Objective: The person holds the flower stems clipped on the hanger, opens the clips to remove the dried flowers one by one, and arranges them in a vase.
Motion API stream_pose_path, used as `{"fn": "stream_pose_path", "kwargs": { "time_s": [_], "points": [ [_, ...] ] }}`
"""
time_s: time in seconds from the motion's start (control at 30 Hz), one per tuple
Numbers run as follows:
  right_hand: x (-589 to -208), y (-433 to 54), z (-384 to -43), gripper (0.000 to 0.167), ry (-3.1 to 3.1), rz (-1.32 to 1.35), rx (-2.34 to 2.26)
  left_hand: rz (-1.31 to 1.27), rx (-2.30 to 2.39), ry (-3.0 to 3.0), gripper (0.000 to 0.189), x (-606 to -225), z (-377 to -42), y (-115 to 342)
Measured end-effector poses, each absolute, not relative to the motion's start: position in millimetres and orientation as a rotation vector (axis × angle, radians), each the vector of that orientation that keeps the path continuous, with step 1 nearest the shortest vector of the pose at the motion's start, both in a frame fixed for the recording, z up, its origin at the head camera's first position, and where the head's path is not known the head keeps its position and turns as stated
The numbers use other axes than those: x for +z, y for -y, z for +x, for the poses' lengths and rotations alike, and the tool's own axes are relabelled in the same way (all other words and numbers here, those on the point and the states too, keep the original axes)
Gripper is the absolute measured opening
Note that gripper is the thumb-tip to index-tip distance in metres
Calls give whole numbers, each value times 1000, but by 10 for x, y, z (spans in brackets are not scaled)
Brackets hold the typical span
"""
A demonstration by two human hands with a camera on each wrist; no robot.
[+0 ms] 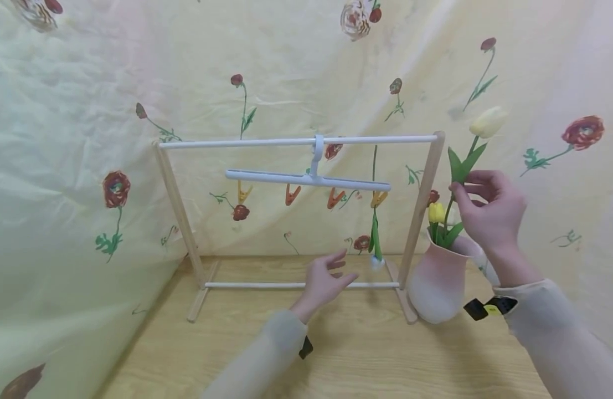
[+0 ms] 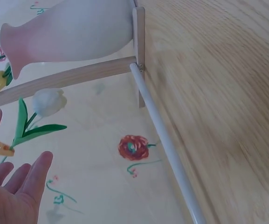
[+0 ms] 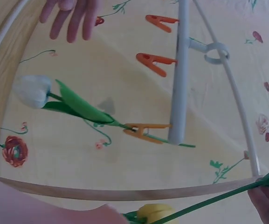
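In the head view my right hand [image 1: 493, 213] pinches the green stem of a cream-white tulip [image 1: 487, 122], held upright above the vase [image 1: 438, 277]. Whether its lower stem end is still inside the vase, I cannot tell. A yellow tulip [image 1: 436, 213] stands in the vase. My left hand [image 1: 323, 280] is below the hanger [image 1: 306, 179], fingers spread, holding nothing. Near it a white tulip [image 3: 34, 91] hangs head down, its stem caught in an orange clip [image 3: 146, 130] at the hanger's right end. The left wrist view shows this tulip [image 2: 49, 101] beyond my left fingers.
The hanger hooks over the white top rod [image 1: 236, 143] of a wooden-legged rack. A yellow clip [image 1: 243, 192] and two orange-red clips [image 1: 292, 195] hang from it with nothing in them. The rack's right post [image 1: 422, 210] stands beside the vase. Floral cloth [image 1: 286, 66] backs the wooden table [image 1: 366, 354].
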State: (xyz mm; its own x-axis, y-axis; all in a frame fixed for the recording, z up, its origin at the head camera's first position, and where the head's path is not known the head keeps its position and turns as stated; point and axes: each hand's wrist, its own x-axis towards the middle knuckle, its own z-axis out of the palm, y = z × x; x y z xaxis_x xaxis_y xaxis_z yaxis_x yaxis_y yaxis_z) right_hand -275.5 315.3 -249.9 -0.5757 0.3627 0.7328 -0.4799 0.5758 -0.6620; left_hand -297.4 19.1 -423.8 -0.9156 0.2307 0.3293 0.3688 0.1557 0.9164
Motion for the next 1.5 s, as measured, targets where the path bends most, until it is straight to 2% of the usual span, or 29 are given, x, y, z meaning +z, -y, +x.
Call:
{"fn": "stream_pose_path", "kwargs": {
  "time_s": [0.4,0.63,0.97,1.33,1.5],
  "points": [
    [-2803,-3331,-2775,33,2068,-8,1005,-503,-1951,2283,77,-4215,-3100,-564],
    [-2951,-3383,-2722,37,2149,-31,952,-571,-1923,2243,68,-4199,-3206,-731],
    [-3111,-3390,-2744,32,2149,65,878,-584,-1902,2213,79,-4200,-3277,-885],
    [-3245,-3356,-2709,29,2192,164,892,-390,-1901,2198,88,-4205,-3371,-1045],
    [-3306,-3345,-2637,44,2176,105,893,-346,-1936,2205,88,-4210,-3418,-1126]
  ]
}}
